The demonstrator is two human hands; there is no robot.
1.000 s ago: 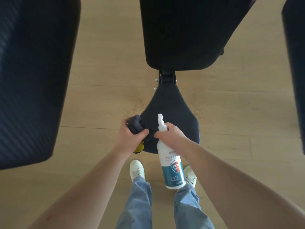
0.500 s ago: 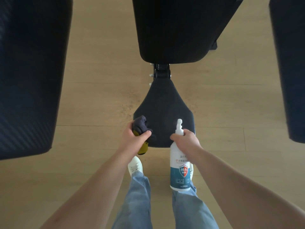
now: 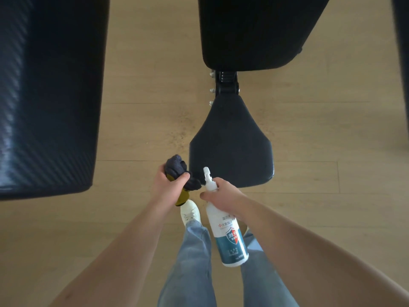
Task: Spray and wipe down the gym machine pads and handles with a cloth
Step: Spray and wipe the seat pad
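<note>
A black seat pad (image 3: 230, 147) of a gym bench lies in front of me, joined by a hinge (image 3: 225, 85) to a larger black back pad (image 3: 254, 32) beyond it. My left hand (image 3: 170, 189) grips a bunched dark grey and yellow cloth (image 3: 179, 173) at the seat pad's near left corner. My right hand (image 3: 221, 193) grips the neck of a white and teal spray bottle (image 3: 228, 231), which hangs down over my legs with its nozzle pointing up by the pad's near edge.
Another black padded bench (image 3: 48, 91) fills the left side. A further dark pad edge (image 3: 402, 52) runs down the far right. Light wooden floor (image 3: 150, 89) lies between them. My white shoe (image 3: 190, 212) and jeans (image 3: 192, 262) are below the hands.
The view has shifted, so the seat pad sits further right and the hands lie at its near left corner. The right hand with the bottle has come closer to the left hand.
</note>
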